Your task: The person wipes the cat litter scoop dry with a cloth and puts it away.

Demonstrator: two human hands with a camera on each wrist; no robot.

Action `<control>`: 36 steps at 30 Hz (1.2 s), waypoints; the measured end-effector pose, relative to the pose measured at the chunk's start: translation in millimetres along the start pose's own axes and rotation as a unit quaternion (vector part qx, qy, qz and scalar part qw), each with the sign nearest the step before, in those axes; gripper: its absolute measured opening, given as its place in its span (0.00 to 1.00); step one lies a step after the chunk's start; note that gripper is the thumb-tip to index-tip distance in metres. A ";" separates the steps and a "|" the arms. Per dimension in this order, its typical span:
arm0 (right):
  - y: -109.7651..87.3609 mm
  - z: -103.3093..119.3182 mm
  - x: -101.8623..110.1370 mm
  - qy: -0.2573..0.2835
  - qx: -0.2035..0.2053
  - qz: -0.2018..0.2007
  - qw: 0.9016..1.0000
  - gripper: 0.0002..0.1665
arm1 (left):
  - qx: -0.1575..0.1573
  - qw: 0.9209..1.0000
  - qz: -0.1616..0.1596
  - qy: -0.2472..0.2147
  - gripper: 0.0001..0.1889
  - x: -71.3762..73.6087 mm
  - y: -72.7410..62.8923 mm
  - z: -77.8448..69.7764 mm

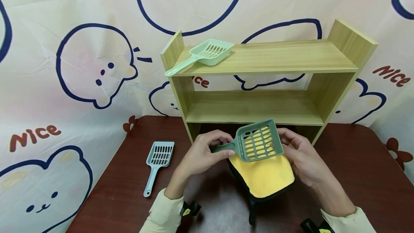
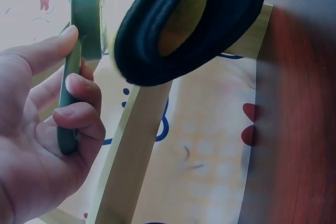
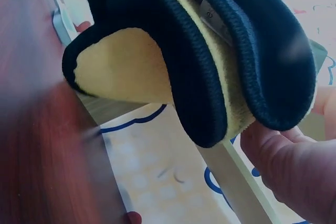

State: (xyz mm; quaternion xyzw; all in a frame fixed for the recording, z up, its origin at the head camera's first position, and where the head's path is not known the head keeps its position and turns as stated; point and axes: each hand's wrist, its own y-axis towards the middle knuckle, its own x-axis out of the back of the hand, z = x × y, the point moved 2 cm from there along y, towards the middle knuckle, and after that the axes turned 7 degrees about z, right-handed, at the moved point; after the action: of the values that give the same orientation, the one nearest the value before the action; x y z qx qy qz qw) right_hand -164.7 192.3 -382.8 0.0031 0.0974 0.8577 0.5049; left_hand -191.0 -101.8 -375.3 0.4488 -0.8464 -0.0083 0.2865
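Note:
My left hand (image 1: 202,154) grips the handle of a dark green litter scoop (image 1: 242,137), its slotted basket tilted up in front of the shelf. In the left wrist view the thumb and curled fingers wrap the scoop handle (image 2: 69,93). My right hand (image 1: 302,155) holds a thick yellow cloth (image 1: 265,177) with dark edging by its right side; some fingertips are hidden behind it. The cloth is folded over, as its dark edging (image 3: 197,72) shows in the right wrist view, and a strap end hangs below. The scoop's basket overlaps the cloth's top; whether they touch, I cannot tell.
A pale blue litter scoop (image 1: 159,159) lies on the dark red-brown table (image 1: 119,190) to the left. On the top board of the wooden shelf (image 1: 284,56) rests a mint green scoop (image 1: 210,52), its handle jutting past the front edge. A printed curtain (image 1: 97,125) hangs behind.

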 end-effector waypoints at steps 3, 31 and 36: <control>-1.1 1.7 1.4 -0.005 0.008 -0.002 1.000 0.19 | 0.001 1.000 -0.001 0.009 0.13 1.7 -0.4 0.0; -5.3 9.4 11.9 0.013 -0.025 0.002 1.000 0.22 | 0.001 0.998 -0.009 0.063 0.13 5.5 0.7 7.7; -2.1 4.9 5.6 0.021 -0.012 0.007 1.000 0.21 | -0.002 0.999 -0.013 0.044 0.13 1.7 1.9 8.0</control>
State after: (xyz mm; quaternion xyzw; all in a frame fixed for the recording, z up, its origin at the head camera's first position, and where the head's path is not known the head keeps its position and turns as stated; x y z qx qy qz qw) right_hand -165.1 198.9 -378.9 -0.0202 0.0973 0.8622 0.4967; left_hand -197.1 -104.0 -380.6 0.4589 -0.8271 0.0061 0.3245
